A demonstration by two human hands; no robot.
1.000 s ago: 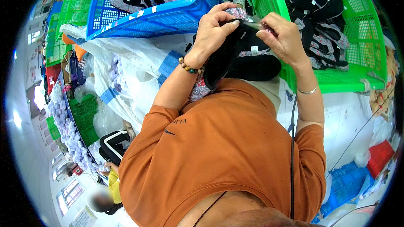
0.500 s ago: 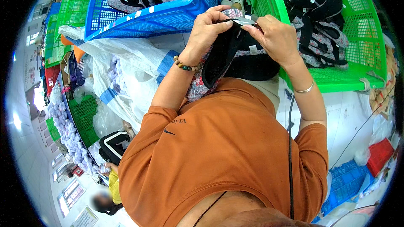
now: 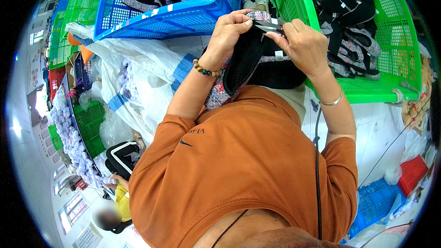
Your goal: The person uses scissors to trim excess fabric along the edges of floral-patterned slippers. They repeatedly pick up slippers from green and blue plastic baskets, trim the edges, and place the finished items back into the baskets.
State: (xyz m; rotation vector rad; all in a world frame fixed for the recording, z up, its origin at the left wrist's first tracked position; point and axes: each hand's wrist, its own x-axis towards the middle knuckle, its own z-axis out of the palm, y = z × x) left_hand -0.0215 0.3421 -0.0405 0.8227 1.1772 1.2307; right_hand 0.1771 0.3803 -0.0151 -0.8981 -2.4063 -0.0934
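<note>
My left hand (image 3: pixel 228 31) is closed on a sewn fabric piece (image 3: pixel 241 59), black on one face and speckled grey, red and white on the other. It hangs from my fingers over my lap. In my closed right hand (image 3: pixel 303 48) is a pair of thread snips (image 3: pixel 266 29), whose blades are parted and point left at the piece's upper edge, close to my left fingertips. Another black piece (image 3: pixel 278 74) with a small white label lies across my lap beneath my hands.
Beyond my hands on the left stands a blue plastic basket (image 3: pixel 156 20) of similar pieces. A green basket (image 3: pixel 381 85) with more stands at the right. White sacking (image 3: pixel 142 64) lies left of my arm. A black cord (image 3: pixel 318 170) runs down my right side. Another person (image 3: pixel 120 202) sits lower left.
The blades of the snips have spread apart at the piece's edge. Both hands have sunk slightly toward me, still holding the same things.
</note>
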